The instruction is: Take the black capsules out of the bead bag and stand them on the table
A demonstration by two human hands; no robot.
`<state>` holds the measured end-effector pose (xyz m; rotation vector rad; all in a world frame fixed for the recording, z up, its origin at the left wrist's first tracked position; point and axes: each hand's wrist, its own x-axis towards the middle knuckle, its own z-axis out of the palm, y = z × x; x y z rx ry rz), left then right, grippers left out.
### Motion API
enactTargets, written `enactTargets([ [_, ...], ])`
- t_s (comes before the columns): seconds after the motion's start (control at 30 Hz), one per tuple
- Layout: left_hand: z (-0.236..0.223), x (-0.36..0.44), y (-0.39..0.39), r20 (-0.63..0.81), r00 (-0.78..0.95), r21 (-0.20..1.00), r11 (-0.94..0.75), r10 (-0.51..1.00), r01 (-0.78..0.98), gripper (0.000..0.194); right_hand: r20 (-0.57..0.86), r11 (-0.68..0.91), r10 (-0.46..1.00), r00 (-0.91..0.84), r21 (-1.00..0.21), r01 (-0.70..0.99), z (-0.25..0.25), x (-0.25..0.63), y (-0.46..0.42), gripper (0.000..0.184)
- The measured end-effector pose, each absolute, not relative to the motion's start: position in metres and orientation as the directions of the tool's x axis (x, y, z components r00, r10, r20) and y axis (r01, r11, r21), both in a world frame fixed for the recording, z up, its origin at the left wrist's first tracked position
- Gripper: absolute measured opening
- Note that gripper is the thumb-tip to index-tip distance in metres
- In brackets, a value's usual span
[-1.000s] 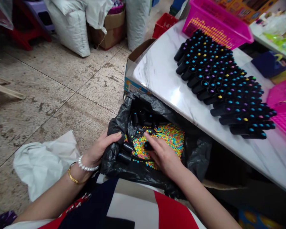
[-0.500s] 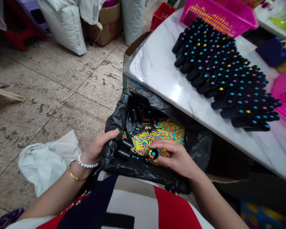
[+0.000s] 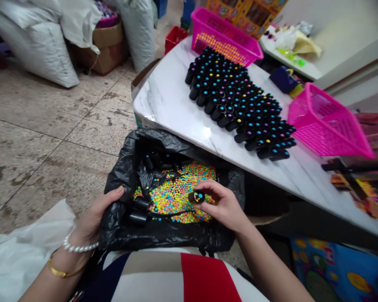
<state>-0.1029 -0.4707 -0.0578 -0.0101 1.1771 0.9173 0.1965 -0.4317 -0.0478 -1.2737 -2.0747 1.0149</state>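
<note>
A black plastic bag (image 3: 119, 184) lies open on my lap, full of small coloured beads (image 3: 173, 193) with a few black tubes (image 3: 138, 209) among them. My left hand (image 3: 94, 216) grips the bag's left edge, fingers curled over the plastic. My right hand (image 3: 222, 203) hovers over the beads and pinches one black tube (image 3: 197, 196), its open end showing coloured beads inside. On the white marble table (image 3: 176, 105) to the right lie rows of several filled black tubes (image 3: 239, 105).
Two pink baskets stand on the table, one at the back (image 3: 223, 35) and one at the right (image 3: 324, 121). White sacks (image 3: 34, 42) and a cardboard box (image 3: 108, 46) sit on the tiled floor. A white plastic bag (image 3: 22, 247) lies at my left.
My right hand has lifted a black tube out of the beads and turned its bead-filled end up. The view has shifted right, showing more of the table.
</note>
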Motion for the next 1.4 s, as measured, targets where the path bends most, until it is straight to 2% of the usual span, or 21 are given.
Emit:
enactTargets([
  [0.23, -0.057, -0.101, -0.471, -0.806, 0.055, 0.444, 0.662, 0.590, -0.603, 0.026, 0.188, 0.534, 0.833, -0.520, -0.515, 0.670, -0.059, 0.202, -0.437, 0.035],
  [0.37, -0.056, -0.099, -0.471, -0.796, 0.015, 0.467, 0.630, 0.605, -0.620, 0.030, 0.220, 0.542, 0.834, -0.507, -0.506, 0.671, -0.060, 0.205, -0.436, 0.035],
  [0.5, -0.055, -0.097, -0.470, -0.811, 0.005, 0.448, 0.627, 0.585, -0.638, 0.032, 0.211, 0.555, 0.828, -0.520, -0.447, 0.701, -0.065, 0.208, -0.436, 0.036],
  [0.57, -0.054, -0.096, -0.469, -0.818, -0.007, 0.447, 0.629, 0.575, -0.636, 0.027, 0.206, 0.548, 0.832, -0.516, -0.455, 0.702, -0.067, 0.208, -0.438, 0.035],
  [0.73, -0.052, -0.094, -0.469, -0.812, -0.038, 0.468, 0.612, 0.582, -0.638, 0.022, 0.199, 0.429, 0.894, -0.401, -0.638, 0.640, -0.058, 0.208, -0.443, 0.040],
  [0.83, -0.050, -0.093, -0.468, -0.817, -0.034, 0.461, 0.617, 0.575, -0.638, 0.019, 0.196, 0.385, 0.915, -0.351, -0.684, 0.620, -0.055, 0.212, -0.444, 0.041],
  [1.07, -0.054, -0.095, -0.469, -0.805, -0.045, 0.485, 0.611, 0.592, -0.626, 0.018, 0.272, 0.518, 0.855, -0.441, -0.478, 0.710, -0.067, 0.216, -0.442, 0.037],
  [1.23, -0.057, -0.095, -0.470, -0.796, -0.075, 0.510, 0.599, 0.600, -0.618, 0.019, 0.273, 0.491, 0.871, -0.408, -0.527, 0.694, -0.065, 0.212, -0.443, 0.038],
  [1.4, -0.053, -0.093, -0.468, -0.809, -0.042, 0.475, 0.609, 0.587, -0.635, 0.017, 0.272, 0.519, 0.855, -0.442, -0.469, 0.715, -0.066, 0.209, -0.442, 0.036],
])
